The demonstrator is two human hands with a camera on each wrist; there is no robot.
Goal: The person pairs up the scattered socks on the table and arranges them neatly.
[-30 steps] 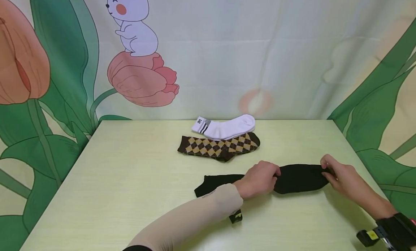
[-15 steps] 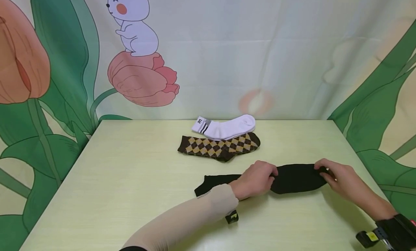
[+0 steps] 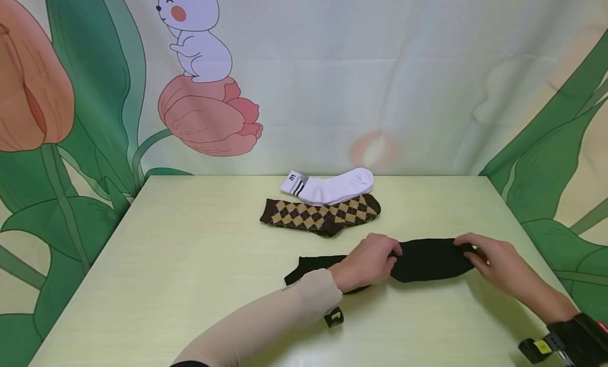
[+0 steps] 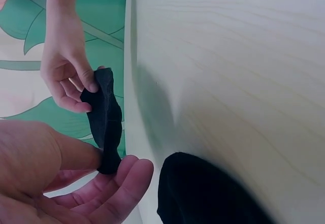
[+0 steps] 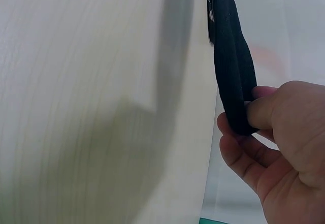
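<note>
A black sock (image 3: 429, 260) is stretched between my two hands, lifted off the table. My left hand (image 3: 370, 261) pinches one end between thumb and fingers, as the left wrist view of the sock (image 4: 105, 115) shows. At the other end, my right hand (image 3: 499, 261) pinches the sock with its thumb against the fingers; the right wrist view shows this grip on the sock (image 5: 233, 66) closely. A second black sock (image 3: 315, 263) lies on the table, partly hidden behind my left hand and forearm.
A white sock (image 3: 330, 187) with dark stripes lies near the table's back edge. Just in front of it, touching, is a brown argyle sock (image 3: 318, 214). A printed curtain (image 3: 309, 92) hangs behind the pale table (image 3: 166, 261).
Both hands have shifted slightly to the left with the stretched black sock between them. The socks lying on the table have stayed put.
</note>
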